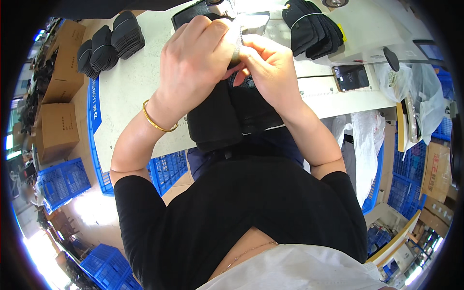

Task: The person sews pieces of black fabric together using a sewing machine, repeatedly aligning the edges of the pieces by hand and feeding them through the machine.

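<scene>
At the far side of my lap, both hands meet over a small black fabric piece [235, 59] with a greyish edge. My left hand [195, 60], with a gold bangle at its wrist, is closed round the piece, its back toward me. Thumb and fingers of my right hand [271, 72] pinch the piece from the other side. Much of it is hidden behind the fingers. Below my hands, more black fabric [212, 121] lies over the near edge of the white worktable [137, 96]. A metal machine part [220, 7] shows just beyond my left hand.
Tied bundles of black fabric pieces [126, 36] stand at the table's left. Another strapped bundle [313, 31] lies right of my hands. Farther right are a phone [351, 77] and clear plastic bags [420, 89]. Blue crates [63, 181] and cardboard boxes [57, 128] stand around.
</scene>
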A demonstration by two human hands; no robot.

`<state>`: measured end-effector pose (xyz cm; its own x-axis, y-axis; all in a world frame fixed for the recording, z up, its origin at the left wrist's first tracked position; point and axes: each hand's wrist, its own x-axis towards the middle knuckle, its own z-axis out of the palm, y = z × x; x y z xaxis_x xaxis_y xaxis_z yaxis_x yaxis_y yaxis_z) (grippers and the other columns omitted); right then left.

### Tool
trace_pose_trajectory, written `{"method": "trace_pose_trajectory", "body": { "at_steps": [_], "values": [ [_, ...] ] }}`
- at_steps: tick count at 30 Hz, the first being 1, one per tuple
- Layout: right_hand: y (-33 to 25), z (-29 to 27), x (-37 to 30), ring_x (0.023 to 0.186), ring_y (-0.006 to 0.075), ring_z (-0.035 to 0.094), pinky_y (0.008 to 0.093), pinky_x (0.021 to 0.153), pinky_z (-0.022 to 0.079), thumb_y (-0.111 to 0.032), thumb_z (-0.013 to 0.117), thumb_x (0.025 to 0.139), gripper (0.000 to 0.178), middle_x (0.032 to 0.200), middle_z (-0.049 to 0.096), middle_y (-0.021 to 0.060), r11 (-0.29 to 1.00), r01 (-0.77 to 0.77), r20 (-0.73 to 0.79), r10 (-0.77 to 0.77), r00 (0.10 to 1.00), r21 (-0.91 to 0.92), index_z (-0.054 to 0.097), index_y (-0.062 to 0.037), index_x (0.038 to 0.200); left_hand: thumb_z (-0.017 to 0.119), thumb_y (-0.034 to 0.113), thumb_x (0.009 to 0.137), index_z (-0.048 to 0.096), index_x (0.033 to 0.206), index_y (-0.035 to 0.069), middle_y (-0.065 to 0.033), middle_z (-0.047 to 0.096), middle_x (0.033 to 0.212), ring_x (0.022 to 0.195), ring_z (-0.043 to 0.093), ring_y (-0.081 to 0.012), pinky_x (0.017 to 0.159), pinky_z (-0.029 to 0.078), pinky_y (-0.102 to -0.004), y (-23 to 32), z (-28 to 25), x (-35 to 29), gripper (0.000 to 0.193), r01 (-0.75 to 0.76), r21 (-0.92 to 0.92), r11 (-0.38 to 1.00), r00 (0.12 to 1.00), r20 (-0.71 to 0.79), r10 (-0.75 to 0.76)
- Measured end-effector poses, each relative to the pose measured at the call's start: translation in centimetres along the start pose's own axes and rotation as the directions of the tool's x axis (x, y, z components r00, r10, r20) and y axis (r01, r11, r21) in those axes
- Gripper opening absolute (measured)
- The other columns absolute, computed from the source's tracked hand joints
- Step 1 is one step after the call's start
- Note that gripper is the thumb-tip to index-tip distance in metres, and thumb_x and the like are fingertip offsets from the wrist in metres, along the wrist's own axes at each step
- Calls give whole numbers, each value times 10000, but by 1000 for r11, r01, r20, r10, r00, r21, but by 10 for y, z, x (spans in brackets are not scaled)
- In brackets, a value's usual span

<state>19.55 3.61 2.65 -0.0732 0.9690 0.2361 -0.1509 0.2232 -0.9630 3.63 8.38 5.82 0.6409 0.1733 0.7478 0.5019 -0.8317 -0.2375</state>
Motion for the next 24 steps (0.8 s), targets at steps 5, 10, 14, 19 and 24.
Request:
{"method": "trace_pose_trajectory", "body": {
  "at_steps": [5, 10, 14, 19, 24],
  "values": [
    [5, 2, 5, 703, 185, 729, 233, 537, 538, -49, 503, 946, 193, 825, 702, 88, 998, 6, -24, -4, 1000, 70, 661, 58, 977, 674, 32, 631, 687, 911, 8, -64, 655, 943, 800, 623, -209, 637, 516, -301, -3, 1, -1, 282, 24, 5, 1000, 999, 28, -25],
    [6, -1, 5, 701, 180, 724, 226, 543, 534, -52, 504, 943, 192, 833, 702, 84, 998, -16, -13, 17, 1000, 62, 662, 54, 973, 766, 213, 626, 648, 935, 24, -45, 621, 939, 857, 604, -215, 753, 491, -330, -7, 1, -8, 381, 32, -84, 996, 999, -37, -35],
    [9, -6, -4, 696, 183, 693, 274, 612, 534, -99, 567, 942, 185, 804, 694, 95, 980, 92, -87, -109, 990, -175, 655, 40, 1027, 760, 206, 780, 593, 1171, -9, -75, 638, 1044, 1017, 600, -223, 888, 453, -342, -4, -5, -21, 477, 324, -305, 895, 885, -236, -401],
    [32, -45, -42, 1137, 384, 522, 461, 971, 429, -339, 813, 743, 707, 1193, 544, 230, 410, 49, -26, -174, 984, -911, 532, 53, 1260, 634, 185, 927, 596, 1204, 15, -67, 631, 1144, 1061, 580, -175, 886, 467, -334, -26, 0, -42, 327, 491, -653, -577, 255, 740, -622],
    [52, -51, -56, 1122, 403, 505, 474, 967, 421, -281, 793, 725, 740, 1169, 530, 236, 512, -71, -92, -17, 996, -856, 480, 62, 1302, 629, -28, 842, 602, 1113, 4, -80, 667, 1030, 945, 659, -181, 828, 563, -315, -72, 26, 14, 274, 691, -681, -243, 409, 645, -645]
  ]
}}
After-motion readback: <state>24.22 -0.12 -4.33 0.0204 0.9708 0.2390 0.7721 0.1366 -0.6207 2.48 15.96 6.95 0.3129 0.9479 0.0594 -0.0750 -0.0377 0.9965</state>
